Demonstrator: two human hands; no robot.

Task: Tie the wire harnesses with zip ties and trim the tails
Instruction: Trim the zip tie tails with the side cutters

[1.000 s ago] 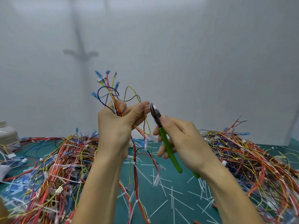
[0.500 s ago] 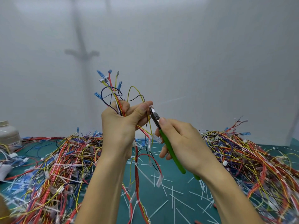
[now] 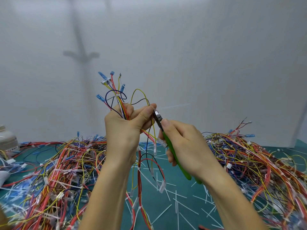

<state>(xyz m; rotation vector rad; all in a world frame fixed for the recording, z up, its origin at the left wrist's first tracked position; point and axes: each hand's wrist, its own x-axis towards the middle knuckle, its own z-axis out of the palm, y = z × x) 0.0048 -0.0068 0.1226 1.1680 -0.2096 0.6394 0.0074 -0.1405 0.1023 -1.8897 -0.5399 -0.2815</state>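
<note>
the left hand is raised in the middle of the view, its fingers clenched round a wire harness. the harness's red, yellow and dark wires fan upward toward 12 o'clock and end in blue and white connectors. the rest of it hangs down toward 6 o'clock, over the green worktop.

at 3 o'clock of that hand, the right hand grips green-handled cutters, with its fingers wrapped round the handles and the thumb lying along the top. the metal head of the cutters points toward 11 o'clock and sits just beside the left thumb tip, next to the held wires. whether the jaws are closed cannot be made out.

a big pile of harnesses covers the worktop at 9 o'clock and another pile lies at 3 o'clock. cut white zip tie tails are scattered between them at 6 o'clock. a white container stands at the far 9 o'clock edge.
</note>
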